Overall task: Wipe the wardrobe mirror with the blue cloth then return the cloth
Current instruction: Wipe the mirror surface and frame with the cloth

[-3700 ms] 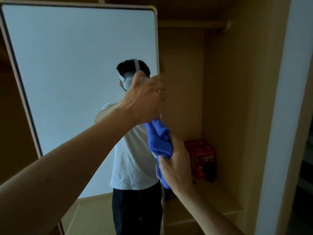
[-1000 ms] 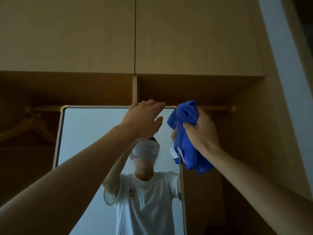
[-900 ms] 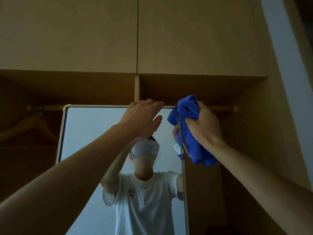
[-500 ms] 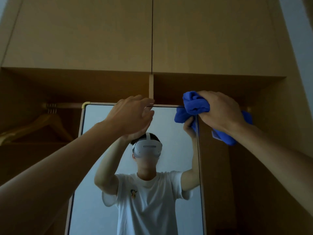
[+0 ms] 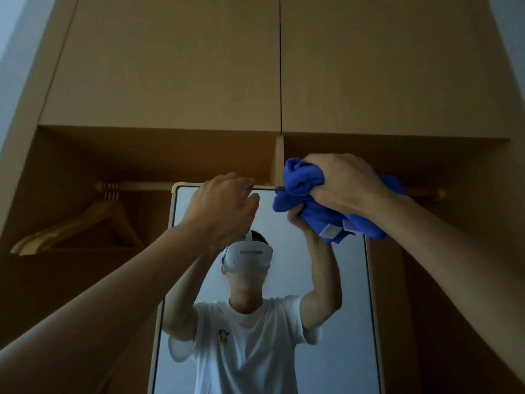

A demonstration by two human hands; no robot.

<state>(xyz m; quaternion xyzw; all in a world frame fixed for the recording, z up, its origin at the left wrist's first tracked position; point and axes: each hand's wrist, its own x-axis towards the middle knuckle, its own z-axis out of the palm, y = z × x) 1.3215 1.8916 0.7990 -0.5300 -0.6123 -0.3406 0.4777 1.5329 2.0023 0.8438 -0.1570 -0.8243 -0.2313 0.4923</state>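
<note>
Blue cloth (image 5: 301, 180) bunched in right hand (image 5: 345, 183)

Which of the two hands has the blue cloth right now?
The right hand grips the bunched blue cloth at the mirror's top right corner; the left hand holds the top edge, empty of cloth.

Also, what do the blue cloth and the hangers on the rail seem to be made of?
Blue cloth: soft, matte, fuzzy fabric, probably microfibre; it bunches in folds and carries a white sewn tag. Hangers: apparently light varnished wood, showing a warm tone and slight sheen, with metal hooks.
</note>
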